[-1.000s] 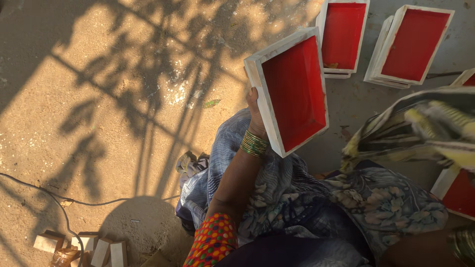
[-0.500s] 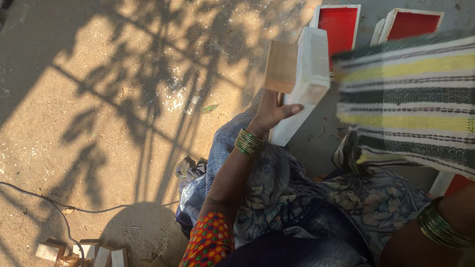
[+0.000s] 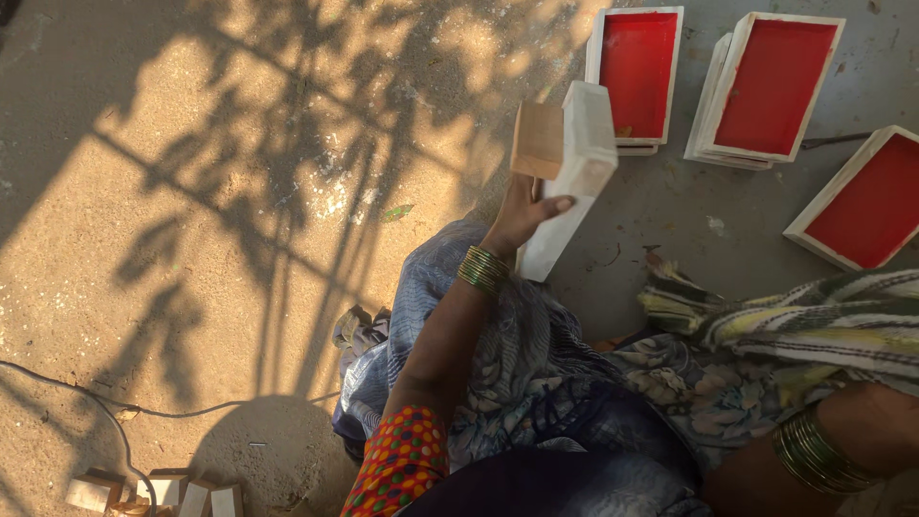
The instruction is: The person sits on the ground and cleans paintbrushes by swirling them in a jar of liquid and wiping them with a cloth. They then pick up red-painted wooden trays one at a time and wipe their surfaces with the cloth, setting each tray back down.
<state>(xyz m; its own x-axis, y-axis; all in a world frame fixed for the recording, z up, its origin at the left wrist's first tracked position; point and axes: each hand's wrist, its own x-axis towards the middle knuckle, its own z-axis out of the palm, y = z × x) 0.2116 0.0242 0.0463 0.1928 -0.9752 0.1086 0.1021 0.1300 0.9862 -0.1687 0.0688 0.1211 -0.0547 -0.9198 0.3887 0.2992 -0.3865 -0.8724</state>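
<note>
My left hand [image 3: 526,215] grips a shallow white wooden tray [image 3: 574,177] by its lower part and holds it edge-on above my lap, so its red inside is turned away and a bare brown face shows. Green-gold bangles sit on that wrist. My right hand [image 3: 876,416] is at the lower right edge, wrist bangled, mostly hidden under a striped green, yellow and white cloth [image 3: 795,325] that it holds over my patterned skirt.
Three white trays with red insides lie on the grey concrete: one [image 3: 637,72] behind the held tray, a stacked pair [image 3: 771,86] beside it, another [image 3: 862,201] at the right. Sandy ground on the left has a thin cable [image 3: 96,402] and small wooden blocks [image 3: 153,493].
The tray's red face was towards me; my left hand has turned it edge-on. The striped cloth swung up across the view, then dropped back down to my lap.
</note>
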